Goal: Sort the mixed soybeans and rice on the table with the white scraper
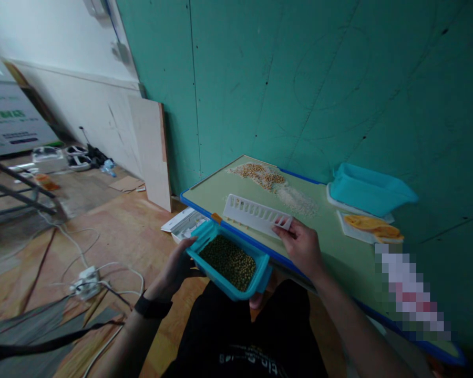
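My left hand (176,266) grips the near-left end of a teal plastic box (260,272) filled with small green beans (229,261), held just below the table's front edge. My right hand (301,243) pinches the right end of a white slotted plastic strip (252,212) that lies along the table edge above the box. Farther back on the pale green table (339,252) lie a pile of yellow beans (260,174) and a pile of white grains (297,200).
A teal container (368,189) sits upside down on a white lid at the back right, with a white tray of yellow material (372,227) in front of it. A teal wall (299,79) backs the table. Cables and a power strip (87,281) lie on the wooden floor at left.
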{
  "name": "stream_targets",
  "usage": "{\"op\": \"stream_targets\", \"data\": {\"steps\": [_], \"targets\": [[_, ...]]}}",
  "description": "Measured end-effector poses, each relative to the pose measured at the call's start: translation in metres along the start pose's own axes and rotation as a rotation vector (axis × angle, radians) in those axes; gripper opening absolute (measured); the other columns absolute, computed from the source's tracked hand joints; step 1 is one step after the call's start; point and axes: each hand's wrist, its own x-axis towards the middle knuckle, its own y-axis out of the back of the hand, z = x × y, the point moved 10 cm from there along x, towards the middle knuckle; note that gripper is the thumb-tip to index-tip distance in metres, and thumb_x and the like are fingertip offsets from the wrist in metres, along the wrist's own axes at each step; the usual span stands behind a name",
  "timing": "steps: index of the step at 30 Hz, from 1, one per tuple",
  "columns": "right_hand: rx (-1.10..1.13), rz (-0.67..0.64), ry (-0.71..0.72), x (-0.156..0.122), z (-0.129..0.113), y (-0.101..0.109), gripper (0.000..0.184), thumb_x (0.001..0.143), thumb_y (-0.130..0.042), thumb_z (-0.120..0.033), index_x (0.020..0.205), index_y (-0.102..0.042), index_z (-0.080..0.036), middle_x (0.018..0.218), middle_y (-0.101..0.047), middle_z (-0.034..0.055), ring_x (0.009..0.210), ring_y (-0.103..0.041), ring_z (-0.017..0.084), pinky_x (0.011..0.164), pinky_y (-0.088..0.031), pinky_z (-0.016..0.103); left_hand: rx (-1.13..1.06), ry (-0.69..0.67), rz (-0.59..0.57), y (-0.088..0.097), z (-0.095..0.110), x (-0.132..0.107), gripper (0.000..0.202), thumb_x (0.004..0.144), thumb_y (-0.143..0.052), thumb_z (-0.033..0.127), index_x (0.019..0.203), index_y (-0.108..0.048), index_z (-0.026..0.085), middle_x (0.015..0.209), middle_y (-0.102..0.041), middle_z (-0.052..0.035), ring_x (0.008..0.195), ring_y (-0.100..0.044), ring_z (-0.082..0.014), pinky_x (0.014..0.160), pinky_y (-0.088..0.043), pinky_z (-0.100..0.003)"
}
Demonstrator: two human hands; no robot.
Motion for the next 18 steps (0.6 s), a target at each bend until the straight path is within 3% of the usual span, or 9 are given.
{"op": "stream_targets", "data": {"steps": [11, 18], "targets": [[-0.098, 0.026, 0.061, -0.029, -0.017, 0.006, 0.016, 0.100, -0.070, -0.036, 0.096, -0.080, -0.025, 0.091, -0.087, 0.0059, 0.082, -0.084, 0.024, 0.072, -0.064, 0.027, -0.014, 0.032, 0.036, -0.001, -0.002, -0.006, 0.066, 0.089, -0.071, 0.067, 0.132, -0.074, 0.018, 0.117, -0.084, -0.0148, 0.111, -0.076, -0.0404, 0.082, -0.066, -0.049], [-0.229, 0.014, 0.173, -0.039, -0.040, 0.006, 0.018, 0.102, -0.065, -0.032, 0.099, -0.082, -0.027, 0.087, -0.087, 0.0050, 0.074, -0.084, 0.024, 0.070, -0.064, 0.027, -0.016, 0.044, 0.053, -0.004, -0.002, -0.008, 0.062, 0.087, -0.073, 0.065, 0.128, -0.077, 0.020, 0.112, -0.084, -0.0140, 0.111, -0.076, -0.0405, 0.083, -0.066, -0.050]]}}
